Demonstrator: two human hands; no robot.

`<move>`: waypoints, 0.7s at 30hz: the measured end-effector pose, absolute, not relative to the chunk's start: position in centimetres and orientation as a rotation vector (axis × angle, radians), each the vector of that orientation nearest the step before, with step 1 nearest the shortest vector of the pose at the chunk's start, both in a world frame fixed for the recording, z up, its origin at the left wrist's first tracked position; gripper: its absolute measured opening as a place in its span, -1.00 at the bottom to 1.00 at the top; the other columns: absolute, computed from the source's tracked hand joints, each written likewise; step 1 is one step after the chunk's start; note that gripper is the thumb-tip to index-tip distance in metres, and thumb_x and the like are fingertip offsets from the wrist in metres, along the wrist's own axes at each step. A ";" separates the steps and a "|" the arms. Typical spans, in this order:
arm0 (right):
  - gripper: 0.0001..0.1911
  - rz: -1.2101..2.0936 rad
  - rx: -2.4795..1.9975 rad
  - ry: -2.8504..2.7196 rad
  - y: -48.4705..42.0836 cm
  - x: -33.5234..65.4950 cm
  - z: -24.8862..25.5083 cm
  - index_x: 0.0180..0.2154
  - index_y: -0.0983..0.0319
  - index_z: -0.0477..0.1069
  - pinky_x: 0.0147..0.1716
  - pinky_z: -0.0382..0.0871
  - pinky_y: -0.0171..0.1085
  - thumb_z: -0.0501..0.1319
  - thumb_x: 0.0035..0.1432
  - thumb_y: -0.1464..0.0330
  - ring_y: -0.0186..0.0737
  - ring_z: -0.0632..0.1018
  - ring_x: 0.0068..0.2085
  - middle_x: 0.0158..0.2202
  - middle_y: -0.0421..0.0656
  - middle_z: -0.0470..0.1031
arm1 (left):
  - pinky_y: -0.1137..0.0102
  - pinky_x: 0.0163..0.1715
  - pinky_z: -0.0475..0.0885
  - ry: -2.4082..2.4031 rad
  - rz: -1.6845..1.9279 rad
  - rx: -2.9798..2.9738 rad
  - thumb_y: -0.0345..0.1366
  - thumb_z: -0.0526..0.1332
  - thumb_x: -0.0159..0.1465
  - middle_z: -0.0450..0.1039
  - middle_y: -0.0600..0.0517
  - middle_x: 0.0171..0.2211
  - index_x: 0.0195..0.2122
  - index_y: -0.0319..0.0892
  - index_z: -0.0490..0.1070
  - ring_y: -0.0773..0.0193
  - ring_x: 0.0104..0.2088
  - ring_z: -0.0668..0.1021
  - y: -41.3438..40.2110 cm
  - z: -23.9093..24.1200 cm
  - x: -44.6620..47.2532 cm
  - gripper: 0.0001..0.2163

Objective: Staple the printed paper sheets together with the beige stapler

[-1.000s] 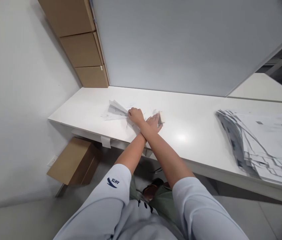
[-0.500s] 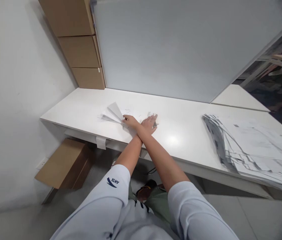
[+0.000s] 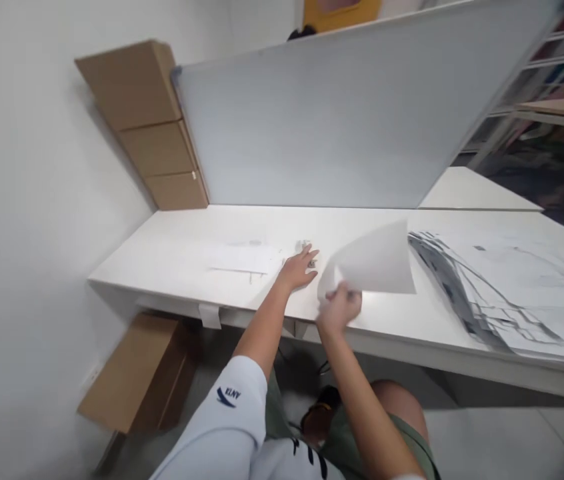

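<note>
1. Right hand [image 3: 339,308]: fingers curled, pinching the lower corner of a single white paper sheet [image 3: 372,265]. The sheet is in the air over the front edge of the long white bench [image 3: 172,260], bowed, with a blank face towards the camera.
2. Left hand [image 3: 298,270]: fingers spread and laid flat on the bench, holding nothing. The tips are just beside a small grey object [image 3: 304,245], too blurred to identify.
3. Small flat pile of white sheets [image 3: 242,259]: on the bench, near the left hand on its outer side.
4. Large fanned heap of printed sheets [image 3: 512,287]: on the bench beyond the held sheet, towards the right end.
5. Progress, judged from the layout: few sheets lie in the small pile, one is in hand, and by far the most are in the heap.
6. Surroundings: a grey partition panel [image 3: 312,127] backs the bench, with stacked brown cardboard boxes [image 3: 147,127] in the corner and a brown carton on the floor [image 3: 137,373] below. Only the left hand lies between the held sheet and the small pile.
</note>
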State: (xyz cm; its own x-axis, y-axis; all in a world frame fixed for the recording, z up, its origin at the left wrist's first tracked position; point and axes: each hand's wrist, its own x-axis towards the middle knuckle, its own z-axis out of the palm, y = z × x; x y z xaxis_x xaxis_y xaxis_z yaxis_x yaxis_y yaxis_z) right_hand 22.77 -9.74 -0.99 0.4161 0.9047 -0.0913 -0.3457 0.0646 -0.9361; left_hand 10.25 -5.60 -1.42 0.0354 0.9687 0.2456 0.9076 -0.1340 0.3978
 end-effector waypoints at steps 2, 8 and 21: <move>-0.76 1.101 -1.051 -0.492 -11.4 25.1 -2.6 -0.38 0.16 0.20 -0.62 0.27 -0.41 0.22 0.05 0.19 -0.43 0.30 -0.62 -0.55 -0.36 0.28 | 0.21 0.28 0.24 1.944 0.667 2.171 -0.37 0.11 0.24 -0.06 -0.02 0.41 0.35 -0.09 0.08 0.16 0.32 0.24 -5.4 -1.1 9.7 -0.38; -0.63 1.443 -1.000 -0.401 -12.2 27.1 -1.8 -0.44 0.17 0.14 -0.64 0.27 -0.45 0.36 -0.08 0.24 -0.46 0.34 -0.65 -0.65 -0.41 0.27 | 0.25 0.35 0.08 1.942 0.709 2.126 -0.56 -0.04 0.20 -0.06 0.14 0.39 0.40 -0.01 -0.09 0.32 0.37 0.10 -4.0 -0.6 9.7 -0.27; -0.74 1.555 -0.899 -0.513 -12.6 27.2 -2.6 -0.40 0.21 0.28 -0.69 0.28 -0.43 0.33 -0.09 0.30 -0.42 0.37 -0.67 -0.69 -0.40 0.32 | 0.36 0.34 0.04 1.904 0.870 1.978 -0.32 0.01 0.32 0.00 0.11 0.39 0.32 -0.07 0.15 0.31 0.36 0.14 -3.7 -0.4 9.5 -0.49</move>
